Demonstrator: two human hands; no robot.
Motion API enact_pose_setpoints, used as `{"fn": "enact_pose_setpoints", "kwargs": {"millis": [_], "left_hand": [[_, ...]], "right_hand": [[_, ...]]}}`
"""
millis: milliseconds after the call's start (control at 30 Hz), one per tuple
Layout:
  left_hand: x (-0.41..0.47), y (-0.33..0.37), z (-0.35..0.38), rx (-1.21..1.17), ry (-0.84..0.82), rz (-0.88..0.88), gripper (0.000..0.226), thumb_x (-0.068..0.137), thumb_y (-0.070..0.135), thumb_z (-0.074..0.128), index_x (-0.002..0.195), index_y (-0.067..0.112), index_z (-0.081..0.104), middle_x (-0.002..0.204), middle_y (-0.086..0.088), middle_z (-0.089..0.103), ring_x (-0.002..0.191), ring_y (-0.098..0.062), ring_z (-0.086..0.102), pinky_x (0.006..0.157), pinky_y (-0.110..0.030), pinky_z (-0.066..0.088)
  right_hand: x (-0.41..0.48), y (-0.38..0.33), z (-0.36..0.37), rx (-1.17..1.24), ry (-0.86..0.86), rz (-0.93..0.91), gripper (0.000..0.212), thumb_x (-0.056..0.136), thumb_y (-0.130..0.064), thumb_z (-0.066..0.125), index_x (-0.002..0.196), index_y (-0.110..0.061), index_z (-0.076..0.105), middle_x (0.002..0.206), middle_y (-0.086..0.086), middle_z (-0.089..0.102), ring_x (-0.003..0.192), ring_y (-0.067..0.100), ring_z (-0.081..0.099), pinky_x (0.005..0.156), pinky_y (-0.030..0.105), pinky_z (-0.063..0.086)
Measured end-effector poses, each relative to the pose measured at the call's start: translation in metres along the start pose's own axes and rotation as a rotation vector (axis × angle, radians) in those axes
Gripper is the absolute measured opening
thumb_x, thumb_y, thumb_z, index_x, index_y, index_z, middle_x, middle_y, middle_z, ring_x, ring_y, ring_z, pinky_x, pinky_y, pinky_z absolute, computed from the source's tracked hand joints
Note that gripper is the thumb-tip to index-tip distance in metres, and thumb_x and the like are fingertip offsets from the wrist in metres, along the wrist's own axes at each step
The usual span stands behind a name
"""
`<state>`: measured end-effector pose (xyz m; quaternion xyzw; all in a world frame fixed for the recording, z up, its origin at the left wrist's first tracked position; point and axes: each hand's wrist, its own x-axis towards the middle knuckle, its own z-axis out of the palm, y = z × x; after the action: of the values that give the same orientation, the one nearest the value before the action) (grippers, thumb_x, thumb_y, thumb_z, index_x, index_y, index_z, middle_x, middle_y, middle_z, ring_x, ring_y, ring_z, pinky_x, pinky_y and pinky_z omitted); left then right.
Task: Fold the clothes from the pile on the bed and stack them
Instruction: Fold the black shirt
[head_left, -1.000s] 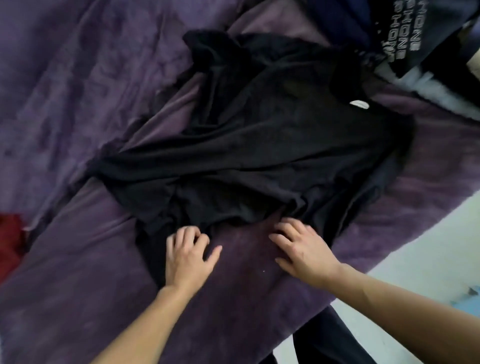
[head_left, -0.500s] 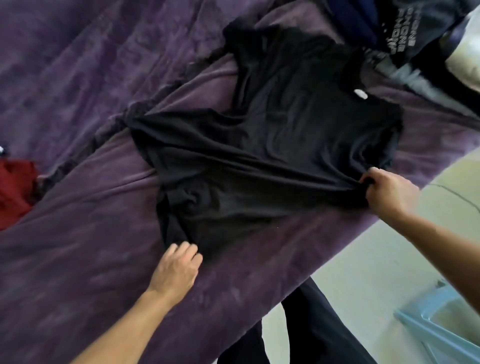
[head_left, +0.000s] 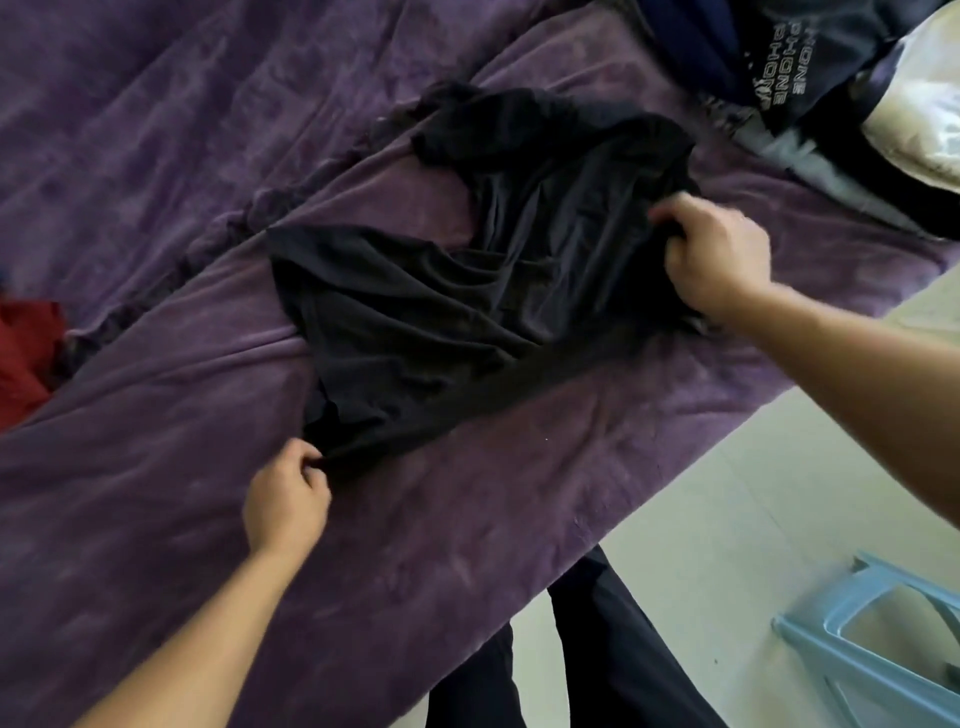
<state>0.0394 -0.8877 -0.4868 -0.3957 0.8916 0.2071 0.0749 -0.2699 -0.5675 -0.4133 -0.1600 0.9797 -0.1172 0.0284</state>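
A black T-shirt (head_left: 441, 312) lies wrinkled on the purple bedspread (head_left: 156, 493) in the middle of the view. My left hand (head_left: 285, 501) pinches its near bottom corner. My right hand (head_left: 714, 260) grips the shirt's right side and holds it folded over onto the shirt's middle. One sleeve sticks out at the far end. The pile of clothes (head_left: 789, 57), dark garments with white lettering, sits at the far right corner of the bed.
A red garment (head_left: 26, 358) lies at the bed's left edge. A pale cushion (head_left: 914, 119) rests beside the pile. The bed's edge runs diagonally at right, with pale floor and a light blue plastic stool (head_left: 878, 649) below. My dark trouser legs (head_left: 587, 660) stand against the bed.
My right hand took the shirt's right side and carried it inward over the middle. My left hand curled from flat fingers into a pinch on the bottom corner.
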Motion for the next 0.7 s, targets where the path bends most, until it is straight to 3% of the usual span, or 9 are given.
{"fn": "enact_pose_setpoints", "kwargs": {"millis": [100, 200, 267, 400, 533, 600, 700], "left_hand": [[0.035, 0.009, -0.012, -0.048, 0.11, -0.074, 0.02, 0.084, 0.003, 0.056, 0.102, 0.01, 0.062, 0.099, -0.019, 0.065, 0.094, -0.041, 0.059, 0.077, -0.045, 0.047], [0.049, 0.026, -0.016, 0.016, 0.186, 0.032, 0.026, 0.081, 0.001, 0.059, 0.107, 0.008, 0.062, 0.107, -0.02, 0.056, 0.102, -0.042, 0.051, 0.083, -0.05, 0.043], [0.047, 0.04, -0.009, 0.052, 0.158, 0.145, 0.027, 0.08, 0.001, 0.062, 0.106, 0.007, 0.064, 0.107, -0.02, 0.056, 0.101, -0.042, 0.05, 0.082, -0.051, 0.042], [0.066, 0.07, 0.003, 0.026, 0.133, 0.239, 0.024, 0.081, -0.001, 0.062, 0.104, 0.004, 0.065, 0.109, -0.016, 0.057, 0.101, -0.039, 0.052, 0.083, -0.049, 0.042], [0.126, 0.099, 0.009, 0.105, 0.134, 0.294, 0.034, 0.084, 0.001, 0.058, 0.117, 0.006, 0.062, 0.124, -0.017, 0.052, 0.11, -0.039, 0.048, 0.091, -0.051, 0.042], [0.161, 0.114, 0.011, 0.19, 0.119, 0.305, 0.044, 0.086, 0.005, 0.057, 0.129, 0.011, 0.055, 0.138, -0.016, 0.045, 0.122, -0.038, 0.041, 0.096, -0.053, 0.038], [0.209, 0.133, 0.012, 0.38, -0.028, 0.285, 0.061, 0.088, 0.02, 0.06, 0.144, 0.025, 0.037, 0.15, -0.009, 0.033, 0.137, -0.033, 0.025, 0.106, -0.052, 0.026]], "right_hand": [[0.06, -0.026, 0.0, -0.024, -0.083, -0.029, 0.046, 0.086, -0.03, 0.056, 0.131, -0.023, 0.047, 0.125, 0.012, 0.057, 0.117, 0.036, 0.051, 0.093, 0.047, 0.04], [0.073, -0.025, 0.003, -0.041, 0.006, -0.016, 0.047, 0.088, -0.034, 0.055, 0.132, -0.02, 0.047, 0.127, 0.015, 0.053, 0.119, 0.037, 0.046, 0.095, 0.05, 0.037], [0.058, -0.009, 0.012, -0.065, 0.01, -0.04, 0.044, 0.089, -0.033, 0.055, 0.129, -0.018, 0.051, 0.127, 0.016, 0.053, 0.117, 0.037, 0.045, 0.093, 0.05, 0.038], [0.038, 0.027, 0.044, -0.103, -0.157, -0.006, 0.042, 0.089, -0.029, 0.059, 0.128, -0.015, 0.055, 0.129, 0.014, 0.052, 0.119, 0.037, 0.044, 0.094, 0.049, 0.038], [0.098, 0.023, 0.062, -0.034, -0.057, -0.136, 0.039, 0.089, -0.028, 0.058, 0.125, -0.013, 0.057, 0.129, 0.015, 0.054, 0.118, 0.037, 0.046, 0.09, 0.049, 0.04], [0.142, 0.008, 0.065, 0.004, -0.022, -0.225, 0.045, 0.088, -0.032, 0.057, 0.128, -0.014, 0.053, 0.134, 0.013, 0.051, 0.122, 0.036, 0.044, 0.092, 0.048, 0.039], [0.208, -0.026, 0.07, 0.005, -0.085, -0.305, 0.07, 0.083, -0.044, 0.061, 0.143, -0.018, 0.036, 0.149, 0.009, 0.036, 0.136, 0.032, 0.033, 0.102, 0.051, 0.033]]}}
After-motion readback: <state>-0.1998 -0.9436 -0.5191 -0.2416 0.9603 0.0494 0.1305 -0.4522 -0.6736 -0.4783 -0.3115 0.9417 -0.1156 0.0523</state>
